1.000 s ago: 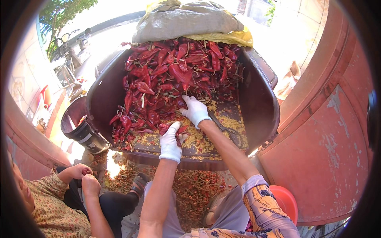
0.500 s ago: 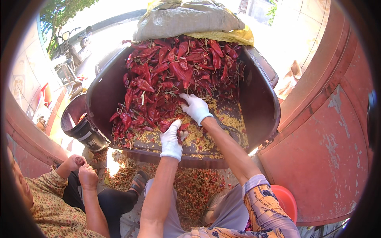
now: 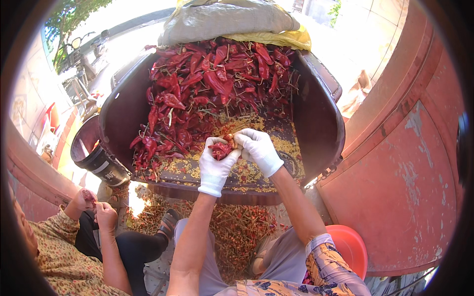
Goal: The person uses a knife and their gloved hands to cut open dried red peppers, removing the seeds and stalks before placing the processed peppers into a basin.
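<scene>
Right hand (image 3: pixel 259 150), moved back from the pepper pile (image 3: pixel 217 85), is pinching the right end of red pepper (image 3: pixel 220 150) that left hand (image 3: pixel 216 167) is clasping

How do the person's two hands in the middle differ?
The left hand curls around a red chili; the right hand has its fingers bunched at the chili's right edge, their grip unclear.
The left forearm leans slightly right; the right forearm slants clearly left.
Both hands wear white gloves.

2 white gloves (image 3: pixel 215 167), grey trousers (image 3: pixel 282 259) and an orange-patterned shirt (image 3: pixel 330 266) are worn.
</scene>
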### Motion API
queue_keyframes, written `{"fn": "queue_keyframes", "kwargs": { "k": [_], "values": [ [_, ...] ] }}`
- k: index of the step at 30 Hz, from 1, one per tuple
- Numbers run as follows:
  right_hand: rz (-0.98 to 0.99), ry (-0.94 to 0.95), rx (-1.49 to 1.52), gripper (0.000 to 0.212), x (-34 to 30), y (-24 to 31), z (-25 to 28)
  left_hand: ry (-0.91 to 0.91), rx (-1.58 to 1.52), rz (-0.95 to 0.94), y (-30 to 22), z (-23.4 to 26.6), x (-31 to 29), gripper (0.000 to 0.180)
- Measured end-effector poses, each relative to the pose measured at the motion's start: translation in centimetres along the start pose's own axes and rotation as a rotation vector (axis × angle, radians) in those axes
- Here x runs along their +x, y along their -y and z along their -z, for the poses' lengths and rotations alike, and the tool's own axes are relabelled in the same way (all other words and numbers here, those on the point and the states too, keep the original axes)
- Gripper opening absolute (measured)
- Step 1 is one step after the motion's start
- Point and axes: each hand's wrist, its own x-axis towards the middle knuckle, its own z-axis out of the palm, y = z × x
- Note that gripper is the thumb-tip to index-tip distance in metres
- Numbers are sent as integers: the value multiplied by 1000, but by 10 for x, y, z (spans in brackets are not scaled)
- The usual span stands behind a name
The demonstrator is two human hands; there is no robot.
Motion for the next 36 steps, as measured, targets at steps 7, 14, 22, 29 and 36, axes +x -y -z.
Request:
{"fn": "queue_keyframes", "kwargs": {
  "k": [7, 14, 22, 29, 36],
  "values": [
    [141, -135, -108, 25, 31, 0, 9, 17, -248, 77, 1, -5, -1, 68],
    [77, -180, -361, 34, 98, 7, -20, 40, -364, 261, -28, -3, -9, 28],
    [14, -113, -184, 22, 49, -8, -5, -34, -392, 92, -22, 6, -4, 19],
    [82, -82, -136, 22, -16, 11, 24, -81, -352, 10, -16, 1, -3, 23],
    [35, 159, -12, 23, -40, 16, 46, 145, 211, -423, -21, -3, -1, 26]
  ]
}}
